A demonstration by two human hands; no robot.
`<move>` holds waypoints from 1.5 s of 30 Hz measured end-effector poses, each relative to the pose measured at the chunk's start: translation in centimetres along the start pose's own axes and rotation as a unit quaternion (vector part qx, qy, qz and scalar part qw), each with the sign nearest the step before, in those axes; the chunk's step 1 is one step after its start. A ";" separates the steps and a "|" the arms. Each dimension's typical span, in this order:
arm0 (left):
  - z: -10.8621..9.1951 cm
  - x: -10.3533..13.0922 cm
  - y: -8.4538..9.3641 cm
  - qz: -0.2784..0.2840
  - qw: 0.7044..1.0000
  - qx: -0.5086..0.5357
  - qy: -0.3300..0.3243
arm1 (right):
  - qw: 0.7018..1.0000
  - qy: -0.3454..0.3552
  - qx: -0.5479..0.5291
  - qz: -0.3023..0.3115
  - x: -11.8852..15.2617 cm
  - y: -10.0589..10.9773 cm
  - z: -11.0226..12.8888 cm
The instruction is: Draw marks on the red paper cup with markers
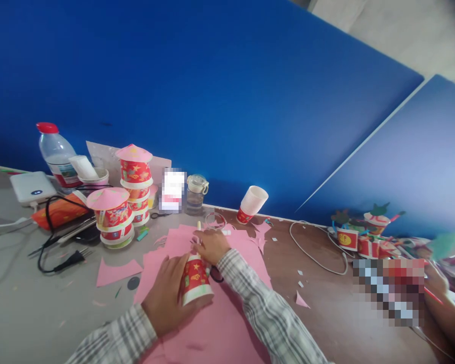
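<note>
In the head view, two bare hands work around one red paper cup (196, 275), tilted over pink paper (220, 336) with its wide rim toward the wearer and its narrow end away. The sheets overlap too much to count. The left hand (167, 290) is curved around the cup, holding it from its left side with the fingers partly hidden. The right hand (213, 246) has its fingers bent in close at the narrow end, by one thin pale rod (199, 225); whether it grips the rod or only touches the cup, I cannot tell. To the left stand two cup towers with pink cone roofs, one shorter (116, 221) and one taller (136, 172). Behind are one red-capped bottle (58, 154), one lidded jar (195, 194) and one leaning stack of cups (254, 200), its number unclear. One grey disc (133, 283) lies left of the paper. At far right shows one co-worker's hand (438, 278)
</note>
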State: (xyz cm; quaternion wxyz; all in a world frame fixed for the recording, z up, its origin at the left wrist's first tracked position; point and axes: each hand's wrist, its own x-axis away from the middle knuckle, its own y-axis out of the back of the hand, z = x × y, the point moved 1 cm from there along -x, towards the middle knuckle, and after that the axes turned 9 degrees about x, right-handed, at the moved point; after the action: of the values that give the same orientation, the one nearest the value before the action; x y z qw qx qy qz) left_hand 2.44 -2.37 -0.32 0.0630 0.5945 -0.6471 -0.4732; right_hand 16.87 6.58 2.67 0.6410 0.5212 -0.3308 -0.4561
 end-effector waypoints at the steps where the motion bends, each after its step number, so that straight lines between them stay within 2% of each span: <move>1: 0.0 0.0 0.0 -0.001 1.000 -0.002 -0.003 | 1.000 0.000 -0.006 0.007 -0.6 -0.3 0.3; 4: 0.1 0.1 0.0 0.003 1.000 -0.005 -0.020 | 0.999 -0.002 -0.039 0.022 -1.7 -0.7 0.3; 7: 0.3 0.2 0.0 0.006 1.000 -0.001 -0.031 | 0.995 -0.007 -0.102 0.018 -1.6 -0.1 -0.3; 12: 0.8 0.1 0.4 0.024 0.997 0.074 -0.014 | 0.966 0.013 -0.254 0.046 1.2 2.2 -1.3; 16: 1.3 -0.5 1.3 -0.079 0.986 0.142 0.033 | 0.937 0.034 -0.339 0.078 4.5 3.7 -1.4; 17: 1.4 -0.7 1.5 -0.101 0.985 0.132 0.044 | 0.923 0.047 -0.370 0.092 5.2 3.9 -1.3; 18: 1.4 -0.9 1.6 -0.112 0.985 0.122 0.045 | 0.897 0.058 -0.424 0.112 5.7 4.1 -1.2; 20: 1.4 -1.1 1.8 -0.107 0.987 0.116 0.039 | 0.857 0.065 -0.495 0.124 6.4 4.2 -1.0; 23: 1.2 -0.9 1.8 -0.075 0.990 0.118 0.017 | 0.820 0.036 -0.566 0.075 6.5 4.3 -0.9; 25: 1.1 -0.6 1.5 -0.046 0.993 0.105 0.007 | 0.783 0.026 -0.621 0.037 6.4 4.5 -0.7; 27: 1.2 -0.1 0.9 -0.008 0.997 0.071 0.007 | 0.741 0.034 -0.670 0.019 6.4 4.8 -0.4; 29: 1.4 0.2 0.4 0.021 0.999 0.042 -0.001 | 0.716 0.048 -0.696 0.016 6.5 5.1 0.0; 32: 1.8 0.4 -0.2 0.051 0.998 0.019 -0.018 | 0.717 0.046 -0.696 0.004 6.8 5.2 0.5; 35: 1.7 0.3 -0.4 0.051 0.998 0.010 -0.019 | 0.751 -0.007 -0.657 -0.066 6.9 4.9 0.7; 36: 1.6 0.2 -0.4 0.046 0.999 0.008 -0.020 | 0.752 -0.028 -0.652 -0.096 6.9 4.8 0.7; 37: 1.4 0.2 -0.3 0.038 0.999 0.006 -0.021 | 0.743 -0.044 -0.657 -0.122 6.9 4.7 0.7; 41: 0.9 0.0 -0.1 0.013 0.999 0.021 -0.027 | 0.665 -0.058 -0.726 -0.167 7.2 4.3 0.9; 45: 0.9 0.0 -0.1 0.010 0.998 0.046 -0.033 | 0.634 -0.060 -0.750 -0.178 8.4 3.2 1.5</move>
State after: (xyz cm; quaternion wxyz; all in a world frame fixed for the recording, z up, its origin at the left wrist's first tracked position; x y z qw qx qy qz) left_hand 1.87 -1.87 -0.88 0.0189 0.5741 -0.6757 -0.4620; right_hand 19.30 -1.62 5.66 0.6963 -0.1189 0.1871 -0.6826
